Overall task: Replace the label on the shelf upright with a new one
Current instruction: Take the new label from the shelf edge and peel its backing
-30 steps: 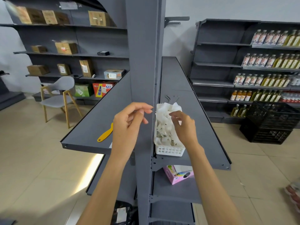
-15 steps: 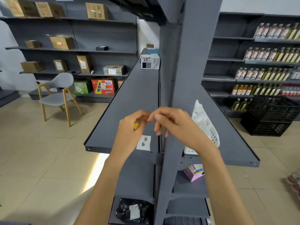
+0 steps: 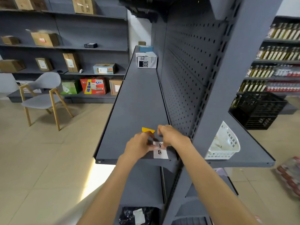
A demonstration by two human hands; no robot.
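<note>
Shelving unit: a grey metal gondola with a perforated back panel (image 3: 186, 65) ran away from the camera, with flat shelves on both sides.
Shelf upright: the grey upright (image 3: 227, 88) rose at the near end of the unit, between the left shelf (image 3: 136, 101) and the right shelf (image 3: 253, 146).
Boxes: a white box with black print (image 3: 146, 60) and a blue box (image 3: 145, 48) behind it stood at the far end of the left shelf.
White basket: a slotted plastic basket (image 3: 224, 143) sat on the right shelf, just beside the upright, near the front edge.
Left hand: the left hand (image 3: 139, 146) pinched the left side of the label's top edge, fingers narrowed onto the paper.
Right hand: the right hand (image 3: 172, 137) pinched the top right of the label, fingers curled close together.
Label: a white label with black characters (image 3: 160, 151) was held between both hands above the near right corner of the left shelf, close to the upright.
Yellow scraper: a yellow tool (image 3: 148, 129) lay on the left shelf just beyond the hands, partly hidden by them.
</note>
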